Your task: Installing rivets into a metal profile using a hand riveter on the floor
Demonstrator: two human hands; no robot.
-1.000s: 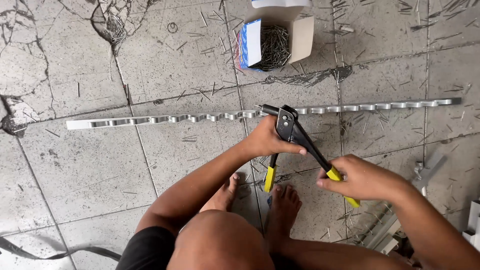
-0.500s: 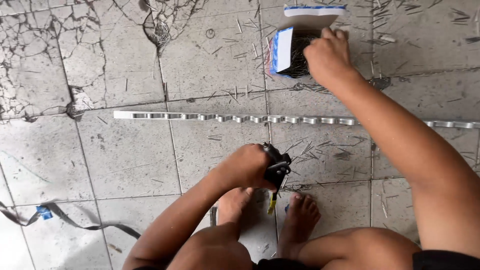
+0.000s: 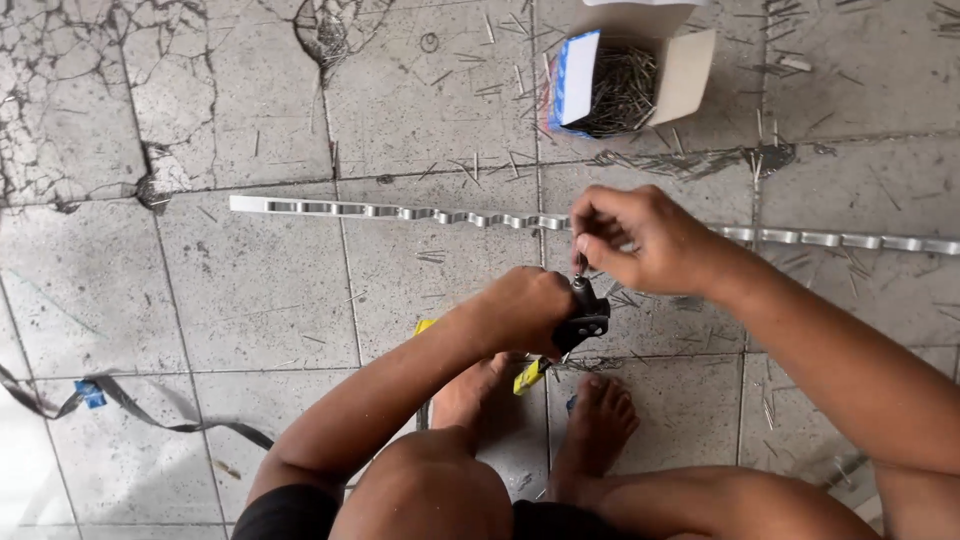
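Cracked grey tile floor (image 3: 250, 300) filled the whole frame, littered with loose pins, densest across the upper middle. Person squatted at the bottom of the frame, both bare feet on the tiles at lower centre, knees at the bottom edge. Long notched metal strip (image 3: 400, 212) ran left to right across the middle of the frame, flat on the floor, passing behind the right hand. Open cardboard box (image 3: 690, 70) sat at upper centre-right, flaps up, full of thin metal rivets (image 3: 620, 95). Dark strap (image 3: 150, 415) with a blue tag lay curled on the floor at lower left. Left hand (image 3: 520, 310) at centre was closed around the head of a rivet gun (image 3: 585, 320), black body, yellow handles poking out below the hand towards the feet. Right hand (image 3: 640, 240), just above and right of it, was pinched shut, thumb and fingertips holding a single rivet (image 3: 581, 266) upright, its lower end touching the nose of the gun. Couldn't tell whether the rivet was seated in the nose or just resting on it. Both hands were close together, just below the strip.
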